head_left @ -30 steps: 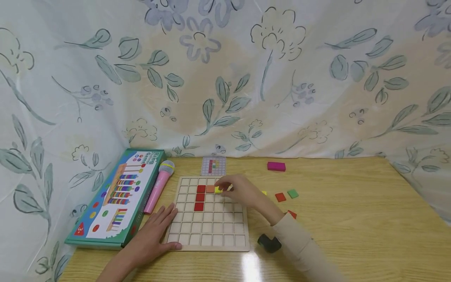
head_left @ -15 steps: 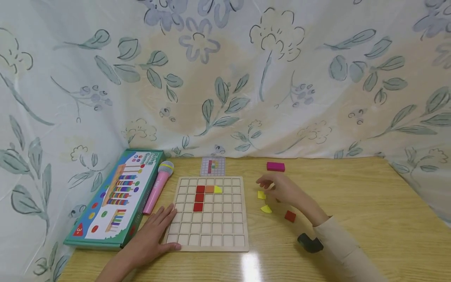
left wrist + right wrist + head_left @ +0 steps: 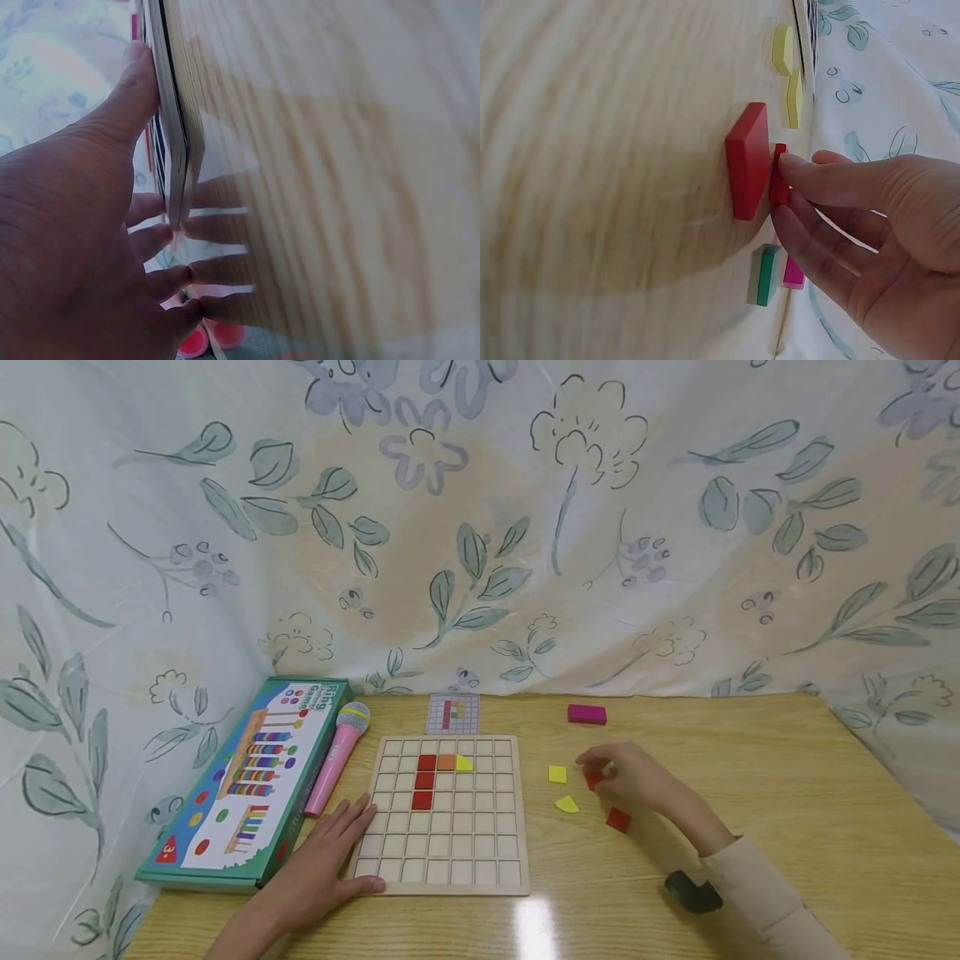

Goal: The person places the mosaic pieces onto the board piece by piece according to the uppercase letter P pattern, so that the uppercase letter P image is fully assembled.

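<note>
- Right hand (image 3: 639, 779) pinches the farther red tile (image 3: 778, 186), right of the board (image 3: 442, 889).
- Tile seems light, stiff (wood, maybe); edges suit pinching.
- Left hand (image 3: 324, 860), fingers straight, touches the board.

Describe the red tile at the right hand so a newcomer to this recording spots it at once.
Find the wooden grid board; to its right, past the yellow square, is the right hand. The red tile sits between its thumb and fingers, while the other loose red tile lies untouched, nearer the person.

Wood-grain table (image 3: 780, 777) beneath board (image 3: 450, 889), box (image 3: 243, 785), microphone (image 3: 335, 764), tiles (image 3: 618, 820)
</note>
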`<state>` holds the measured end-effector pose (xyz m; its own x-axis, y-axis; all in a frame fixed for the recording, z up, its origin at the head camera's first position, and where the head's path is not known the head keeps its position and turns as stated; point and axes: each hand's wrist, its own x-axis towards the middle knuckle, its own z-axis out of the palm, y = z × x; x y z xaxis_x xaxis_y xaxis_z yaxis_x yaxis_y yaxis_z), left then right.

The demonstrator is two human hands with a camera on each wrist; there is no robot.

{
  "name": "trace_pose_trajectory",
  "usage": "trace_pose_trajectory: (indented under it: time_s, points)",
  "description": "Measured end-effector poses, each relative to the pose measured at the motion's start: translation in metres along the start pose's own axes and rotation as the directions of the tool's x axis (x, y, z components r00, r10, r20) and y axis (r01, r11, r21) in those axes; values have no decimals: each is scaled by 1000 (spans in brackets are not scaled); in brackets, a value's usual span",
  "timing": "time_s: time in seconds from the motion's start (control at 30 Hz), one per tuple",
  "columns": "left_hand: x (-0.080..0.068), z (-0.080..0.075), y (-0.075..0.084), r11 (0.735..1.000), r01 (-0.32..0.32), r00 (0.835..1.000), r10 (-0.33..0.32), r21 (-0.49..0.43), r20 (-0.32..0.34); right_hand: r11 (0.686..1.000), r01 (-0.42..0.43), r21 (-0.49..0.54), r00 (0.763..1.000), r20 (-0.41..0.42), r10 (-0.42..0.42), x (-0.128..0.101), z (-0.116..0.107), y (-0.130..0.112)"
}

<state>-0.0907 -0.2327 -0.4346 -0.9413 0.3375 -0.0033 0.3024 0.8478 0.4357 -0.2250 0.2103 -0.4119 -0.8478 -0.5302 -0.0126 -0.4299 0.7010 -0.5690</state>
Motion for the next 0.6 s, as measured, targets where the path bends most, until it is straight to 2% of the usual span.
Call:
trace_pose_trajectory:
  time_s: [0.23,0.6]
  points:
    - [0,0,0,1000,-5,1000,5,-6,-2,1000,-11,-10,1000,-9,10,-1,3,0]
    - [0,1,-1,1000,-10,1000,10,-12,-1,997,75,-26,996,-36,-76,2,-7,-16]
